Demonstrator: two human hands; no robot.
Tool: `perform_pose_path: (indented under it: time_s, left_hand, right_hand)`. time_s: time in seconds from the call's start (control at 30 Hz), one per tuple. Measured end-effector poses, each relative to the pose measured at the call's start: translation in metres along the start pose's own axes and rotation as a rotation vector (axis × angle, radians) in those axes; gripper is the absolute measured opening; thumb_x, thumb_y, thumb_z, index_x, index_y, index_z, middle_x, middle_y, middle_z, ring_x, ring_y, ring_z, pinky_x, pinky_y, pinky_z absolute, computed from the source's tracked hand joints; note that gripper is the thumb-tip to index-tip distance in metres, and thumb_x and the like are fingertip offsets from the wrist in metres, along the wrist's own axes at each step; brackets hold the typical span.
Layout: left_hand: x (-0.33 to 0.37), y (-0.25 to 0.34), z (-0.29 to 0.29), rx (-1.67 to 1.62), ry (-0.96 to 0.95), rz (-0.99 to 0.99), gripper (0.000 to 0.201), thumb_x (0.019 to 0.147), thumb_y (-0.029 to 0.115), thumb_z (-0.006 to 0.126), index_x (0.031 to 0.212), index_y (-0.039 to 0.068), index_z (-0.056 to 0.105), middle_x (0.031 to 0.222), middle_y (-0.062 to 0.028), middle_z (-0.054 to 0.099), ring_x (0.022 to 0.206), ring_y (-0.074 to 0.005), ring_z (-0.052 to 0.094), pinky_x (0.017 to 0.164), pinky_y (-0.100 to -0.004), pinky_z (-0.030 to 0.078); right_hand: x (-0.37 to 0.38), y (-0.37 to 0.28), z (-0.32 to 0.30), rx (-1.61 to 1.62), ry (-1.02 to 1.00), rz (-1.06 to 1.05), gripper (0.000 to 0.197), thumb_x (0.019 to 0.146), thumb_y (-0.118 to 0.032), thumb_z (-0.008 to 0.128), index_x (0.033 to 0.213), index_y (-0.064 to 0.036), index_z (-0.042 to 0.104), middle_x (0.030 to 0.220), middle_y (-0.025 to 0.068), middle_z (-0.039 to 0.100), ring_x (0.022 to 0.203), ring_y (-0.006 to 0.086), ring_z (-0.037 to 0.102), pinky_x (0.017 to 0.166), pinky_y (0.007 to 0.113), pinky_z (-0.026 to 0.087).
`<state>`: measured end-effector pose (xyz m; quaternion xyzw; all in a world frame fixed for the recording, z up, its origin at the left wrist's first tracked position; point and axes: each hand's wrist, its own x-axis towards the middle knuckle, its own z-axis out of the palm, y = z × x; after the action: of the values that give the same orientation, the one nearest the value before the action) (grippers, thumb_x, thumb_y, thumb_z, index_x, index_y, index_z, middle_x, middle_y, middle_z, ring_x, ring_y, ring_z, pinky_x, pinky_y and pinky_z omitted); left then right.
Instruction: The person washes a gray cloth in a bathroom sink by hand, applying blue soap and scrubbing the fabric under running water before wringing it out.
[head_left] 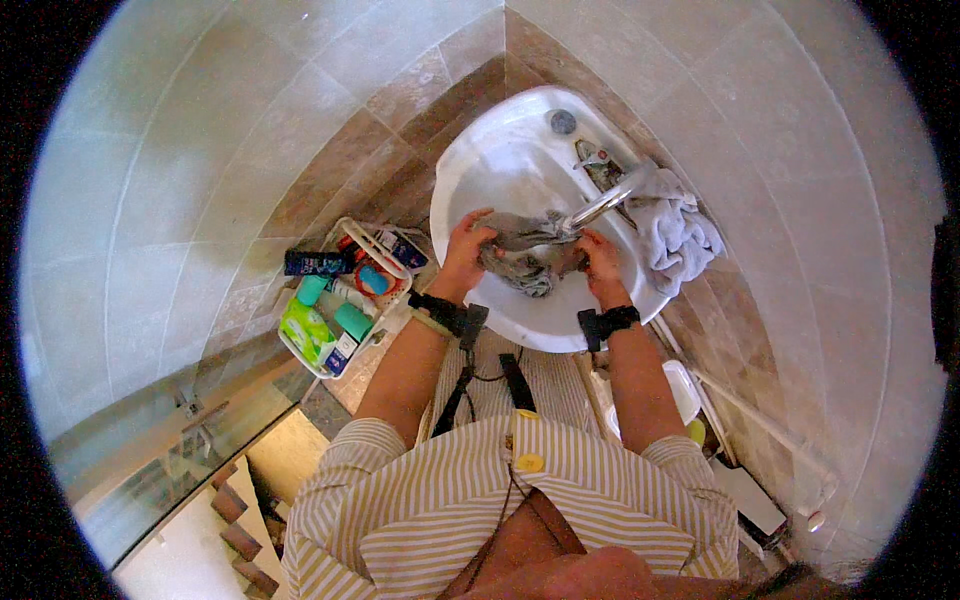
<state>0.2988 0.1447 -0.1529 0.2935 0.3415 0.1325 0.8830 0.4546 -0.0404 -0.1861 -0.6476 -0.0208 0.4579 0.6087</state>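
Over the white sink [480,150], a wet grey cloth [525,265] is stretched between my two hands, bunched and dark in places. My left hand [466,250] grips its left end, fingers curled over the top. At the other end, my right hand [600,262] pinches the cloth close to the faucet spout. The chrome faucet [612,200] arches out over the cloth from the sink's right rim, its tip right above the fabric. Whether water is running is hard to make out.
A light grey towel [677,235] lies crumpled on the sink's right edge, behind the faucet. A round grey drain plug or lid [563,122] sits on the far rim. To the left stands a white basket [322,372] of bottles and packets. A white basin [682,392] is below right.
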Motion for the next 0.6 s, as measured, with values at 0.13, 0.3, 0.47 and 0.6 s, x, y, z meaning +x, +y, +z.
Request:
perform_pose_path:
  time_s: [0.13, 0.3, 0.47, 0.6]
  left_hand:
    - [-0.01, -0.019, 0.039, 0.124, -0.004, -0.044, 0.031, 0.074, 0.004, 0.059, 0.104, 0.0, 0.052, 0.088, -0.0075, 0.058, 0.071, -0.0156, 0.056, 0.052, -0.0246, 0.046]
    - [0.009, -0.02, 0.044, 0.529, 0.155, 0.234, 0.028, 0.075, 0.007, 0.06, 0.103, 0.003, 0.057, 0.091, -0.006, 0.061, 0.075, -0.0137, 0.058, 0.061, -0.026, 0.049]
    - [0.015, -0.035, 0.017, 0.572, -0.02, 0.223, 0.031, 0.07, -0.005, 0.058, 0.1, 0.002, 0.058, 0.094, -0.0064, 0.06, 0.085, -0.0153, 0.057, 0.078, -0.0273, 0.047]
    - [-0.002, -0.037, 0.076, 0.738, -0.074, 0.438, 0.033, 0.073, 0.002, 0.061, 0.106, 0.004, 0.057, 0.102, -0.0076, 0.059, 0.096, -0.0201, 0.055, 0.086, -0.032, 0.044]
  right_hand:
    - [0.006, 0.024, 0.022, 0.651, -0.027, -0.025, 0.025, 0.079, -0.016, 0.054, 0.101, -0.0032, 0.055, 0.089, 0.0098, 0.06, 0.08, 0.0248, 0.059, 0.073, 0.036, 0.051]
    - [0.009, 0.022, 0.044, 0.802, -0.121, 0.163, 0.024, 0.08, -0.016, 0.051, 0.1, -0.0036, 0.054, 0.094, 0.0106, 0.059, 0.084, 0.0251, 0.057, 0.074, 0.036, 0.05]
    - [-0.017, -0.017, 0.068, 0.765, -0.132, -0.016, 0.025, 0.082, -0.021, 0.049, 0.101, -0.0052, 0.054, 0.094, 0.0107, 0.06, 0.082, 0.0245, 0.057, 0.076, 0.036, 0.049]
    - [0.001, 0.02, 0.047, 0.907, -0.176, 0.158, 0.028, 0.083, -0.018, 0.046, 0.108, -0.0078, 0.053, 0.103, 0.0047, 0.058, 0.095, 0.0216, 0.055, 0.082, 0.034, 0.045]
